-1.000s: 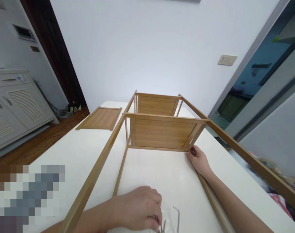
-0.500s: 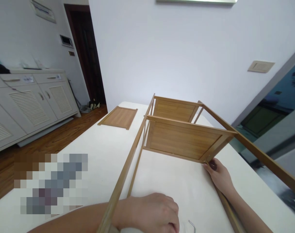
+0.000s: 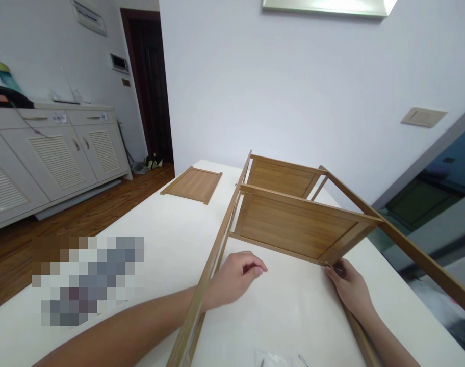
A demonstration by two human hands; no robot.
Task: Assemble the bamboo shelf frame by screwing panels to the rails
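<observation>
A wooden shelf rack (image 3: 293, 221) lies on its side on the white table (image 3: 171, 244), with two panels fixed between its long rails. My left hand (image 3: 236, 279) is inside the frame, its forearm passing behind the near left rail. Its thumb and fingers are pinched together; whatever they hold is too small to name. At the lower right corner of the nearer panel, my right hand (image 3: 351, 288) grips the rack where panel and rail meet. Its fingertips are partly hidden. A hex key (image 3: 303, 361) and a clear plastic bag (image 3: 273, 358) show at the bottom edge.
A separate wooden panel (image 3: 196, 184) lies flat at the table's far left. A blurred patch (image 3: 98, 280) covers something at the left table edge. The wall (image 3: 293, 92) stands behind the table, and a white cabinet (image 3: 64, 148) is at the far left.
My left hand has moved forward from the bottom edge toward the nearer panel, its fingers now pinched. My right hand keeps its hold at the corner. The view has shifted slightly.
</observation>
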